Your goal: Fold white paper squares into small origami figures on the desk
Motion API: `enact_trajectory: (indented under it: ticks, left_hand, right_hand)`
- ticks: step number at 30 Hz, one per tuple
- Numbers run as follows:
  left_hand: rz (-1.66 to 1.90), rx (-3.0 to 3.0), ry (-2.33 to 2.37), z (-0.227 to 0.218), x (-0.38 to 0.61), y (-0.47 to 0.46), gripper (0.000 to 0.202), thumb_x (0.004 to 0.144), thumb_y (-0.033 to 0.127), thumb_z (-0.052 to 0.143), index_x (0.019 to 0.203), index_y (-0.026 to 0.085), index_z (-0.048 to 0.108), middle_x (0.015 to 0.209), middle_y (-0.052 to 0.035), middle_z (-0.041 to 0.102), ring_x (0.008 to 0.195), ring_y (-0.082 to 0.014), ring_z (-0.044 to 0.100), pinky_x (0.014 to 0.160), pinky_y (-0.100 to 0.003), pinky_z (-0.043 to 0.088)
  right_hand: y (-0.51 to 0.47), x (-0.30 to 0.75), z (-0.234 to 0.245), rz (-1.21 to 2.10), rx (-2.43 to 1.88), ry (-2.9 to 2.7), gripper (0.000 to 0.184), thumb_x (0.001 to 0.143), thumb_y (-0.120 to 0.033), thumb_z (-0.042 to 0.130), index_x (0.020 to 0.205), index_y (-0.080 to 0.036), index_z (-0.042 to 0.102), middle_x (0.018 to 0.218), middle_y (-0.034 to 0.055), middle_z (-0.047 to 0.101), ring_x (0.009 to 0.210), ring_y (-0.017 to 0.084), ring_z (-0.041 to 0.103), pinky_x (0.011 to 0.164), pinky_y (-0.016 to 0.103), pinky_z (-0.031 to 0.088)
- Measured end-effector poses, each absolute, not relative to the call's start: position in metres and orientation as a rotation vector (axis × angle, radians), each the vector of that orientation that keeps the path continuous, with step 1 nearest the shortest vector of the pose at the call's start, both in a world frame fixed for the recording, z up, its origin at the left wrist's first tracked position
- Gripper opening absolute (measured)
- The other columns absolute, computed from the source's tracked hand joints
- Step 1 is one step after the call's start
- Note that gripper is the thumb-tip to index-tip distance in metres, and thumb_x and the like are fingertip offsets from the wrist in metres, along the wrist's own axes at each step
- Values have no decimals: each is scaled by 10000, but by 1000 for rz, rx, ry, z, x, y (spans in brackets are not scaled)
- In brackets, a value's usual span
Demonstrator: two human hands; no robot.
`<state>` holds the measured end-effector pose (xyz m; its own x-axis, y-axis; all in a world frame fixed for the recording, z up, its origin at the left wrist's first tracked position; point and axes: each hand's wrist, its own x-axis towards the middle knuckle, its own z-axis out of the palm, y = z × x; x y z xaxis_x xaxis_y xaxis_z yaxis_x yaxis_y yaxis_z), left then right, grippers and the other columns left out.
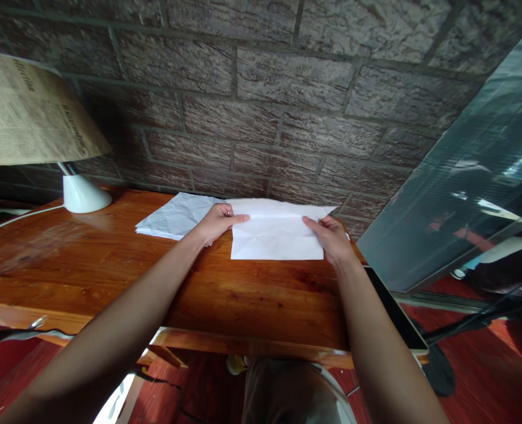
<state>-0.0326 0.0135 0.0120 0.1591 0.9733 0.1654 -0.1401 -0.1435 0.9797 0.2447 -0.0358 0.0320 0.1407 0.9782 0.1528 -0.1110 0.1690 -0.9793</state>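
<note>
A white sheet of paper [276,238] is held between my two hands over the wooden desk, with a crease running across it and its far part raised toward the wall. My left hand [219,222] pinches the sheet's left side, thumb on top along the crease. On the right side, my right hand [331,235] grips the paper the same way, its thumb near the crease. Just left of my left hand lies a stack of creased white paper [177,213], partly hidden behind that hand.
A lamp with a newsprint shade [35,112] and white base [84,194] stands at the desk's left. A dark flat tablet-like device [397,312] lies at the right edge of the desk [252,300]. Behind rises a brick wall [252,129]; a glass panel [446,188] stands right.
</note>
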Motion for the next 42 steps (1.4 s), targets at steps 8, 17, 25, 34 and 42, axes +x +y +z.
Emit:
enact_trajectory:
  ticks: [8,17,25,34,42]
  left_hand:
    - [1180,1257,600,22,-37,8,192,592,314,853,724,187,797,1148,-127,774,1115,-334,705,1007,-470,516]
    - [629,1216,623,22,-24,-4,589,699,664,764,1054,195,793,1195,-182,749,1029,-327,736,809,-402,582]
    - [560,1234,756,9,8,-24,479,563,481,930,873,138,804,828,-116,789,631,-230,702,629,-346,537]
    - [917,1147,729,9,12,-23,445,621,479,908,874,138,775,836,-80,783,643,-190,682,628,-302,502]
    - [1156,1100,717,15,15,-27,418,630,453,910,903,166,776,874,-42,788,693,-171,697,674,-286,542]
  right_hand:
    - [-37,252,34,1007,-1012,-1135,317,514,-349,892,756,-258,706,653,-38,679,565,153,575,601,294,473]
    - [-47,237,39,1271,-990,-1466,299,532,-380,908,736,-234,744,808,29,760,693,202,661,675,319,506]
    - [-42,226,33,1142,-1005,-1325,574,620,-466,898,1133,-297,705,780,-31,753,629,151,647,584,258,491]
    - [-41,213,28,1070,-985,-1240,373,669,-553,865,836,-236,761,885,25,802,777,224,729,787,358,577]
    - [-47,202,25,1129,-956,-1430,336,702,-487,862,894,-214,821,899,28,814,785,222,734,795,369,582]
